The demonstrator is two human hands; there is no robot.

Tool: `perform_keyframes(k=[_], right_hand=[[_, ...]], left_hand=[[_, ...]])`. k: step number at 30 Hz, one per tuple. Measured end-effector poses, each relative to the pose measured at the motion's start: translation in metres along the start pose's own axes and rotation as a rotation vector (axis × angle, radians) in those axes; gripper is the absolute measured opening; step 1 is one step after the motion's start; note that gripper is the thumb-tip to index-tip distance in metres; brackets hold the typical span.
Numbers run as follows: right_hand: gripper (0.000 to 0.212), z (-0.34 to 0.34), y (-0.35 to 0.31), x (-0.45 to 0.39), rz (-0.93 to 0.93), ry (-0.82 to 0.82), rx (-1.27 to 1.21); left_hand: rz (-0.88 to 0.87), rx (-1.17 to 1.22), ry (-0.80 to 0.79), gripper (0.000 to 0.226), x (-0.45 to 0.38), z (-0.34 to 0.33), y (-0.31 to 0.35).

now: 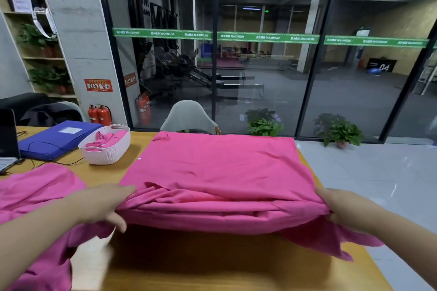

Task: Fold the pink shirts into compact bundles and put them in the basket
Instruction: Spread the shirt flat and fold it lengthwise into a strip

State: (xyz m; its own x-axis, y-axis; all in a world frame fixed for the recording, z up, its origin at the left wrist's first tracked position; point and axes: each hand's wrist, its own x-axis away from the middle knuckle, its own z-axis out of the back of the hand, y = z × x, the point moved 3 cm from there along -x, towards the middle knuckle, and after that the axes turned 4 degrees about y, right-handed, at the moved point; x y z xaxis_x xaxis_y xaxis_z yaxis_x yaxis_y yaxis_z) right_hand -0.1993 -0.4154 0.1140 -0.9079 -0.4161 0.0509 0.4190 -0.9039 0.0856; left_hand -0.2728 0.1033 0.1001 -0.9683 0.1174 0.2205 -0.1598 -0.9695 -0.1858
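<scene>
A pink shirt [212, 165] lies spread across the wooden table [212, 262], its near edge lifted and bunched into folds. My left hand [104, 203] grips the left end of that raised edge. My right hand [340, 205] grips the right end, with loose cloth hanging below it. A white plastic basket [106, 151] stands at the back left of the table and holds folded pink cloth [106, 138]. More pink cloth [35, 191] lies heaped at the near left under my left forearm.
A blue folder [56, 137] lies left of the basket, beside a laptop [7, 142] with cables. A grey chair [189, 118] stands behind the table. The table's right edge drops to a tiled floor with potted plants [340, 132].
</scene>
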Motion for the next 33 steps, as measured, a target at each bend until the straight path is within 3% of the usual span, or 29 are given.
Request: perform_keyframes(k=[3, 5, 7, 11, 16, 19, 23, 25, 28, 30, 32, 33], right_hand=[[0.035, -0.007, -0.011, 0.002, 0.050, -0.049, 0.131], [0.021, -0.013, -0.018, 0.002, 0.055, -0.035, 0.234], [0.008, -0.019, -0.021, 0.000, 0.036, 0.012, 0.268], [0.022, -0.029, -0.014, -0.003, 0.031, 0.113, 0.155], [0.025, -0.030, -0.023, 0.000, 0.036, 0.030, -0.047], [0.012, -0.029, -0.026, -0.002, -0.050, -0.013, -0.017], [0.032, -0.033, -0.028, -0.004, -0.040, -0.071, 0.072], [0.030, -0.035, -0.030, -0.004, -0.035, -0.095, 0.089], [0.013, -0.040, -0.032, -0.007, -0.068, -0.258, 0.202], [0.020, -0.038, -0.034, -0.009, -0.091, -0.299, 0.283], [0.021, -0.028, -0.025, -0.021, -0.111, -0.252, 0.275], [0.015, -0.009, -0.023, -0.025, -0.133, -0.151, 0.276]], left_hand=[[-0.056, -0.054, 0.017, 0.024, -0.003, -0.006, 0.009], [-0.058, -0.053, 0.036, 0.015, -0.005, -0.008, 0.009], [-0.050, -0.052, 0.071, 0.018, -0.009, -0.010, 0.006], [-0.038, -0.053, 0.122, 0.020, -0.011, -0.008, 0.004], [-0.017, -0.002, 0.136, 0.026, -0.009, -0.008, 0.005], [0.000, -0.020, 0.095, 0.030, -0.011, -0.013, 0.002], [-0.094, -0.024, 0.018, 0.022, -0.013, -0.020, 0.005], [-0.078, -0.056, -0.079, 0.036, -0.016, -0.025, 0.008], [-0.028, -0.145, -0.100, 0.031, -0.022, -0.032, 0.013], [-0.018, -0.184, -0.125, 0.037, -0.025, -0.029, 0.019], [-0.030, -0.217, -0.029, 0.038, -0.031, -0.006, 0.021], [0.000, -0.240, 0.067, 0.038, -0.034, 0.014, 0.017]])
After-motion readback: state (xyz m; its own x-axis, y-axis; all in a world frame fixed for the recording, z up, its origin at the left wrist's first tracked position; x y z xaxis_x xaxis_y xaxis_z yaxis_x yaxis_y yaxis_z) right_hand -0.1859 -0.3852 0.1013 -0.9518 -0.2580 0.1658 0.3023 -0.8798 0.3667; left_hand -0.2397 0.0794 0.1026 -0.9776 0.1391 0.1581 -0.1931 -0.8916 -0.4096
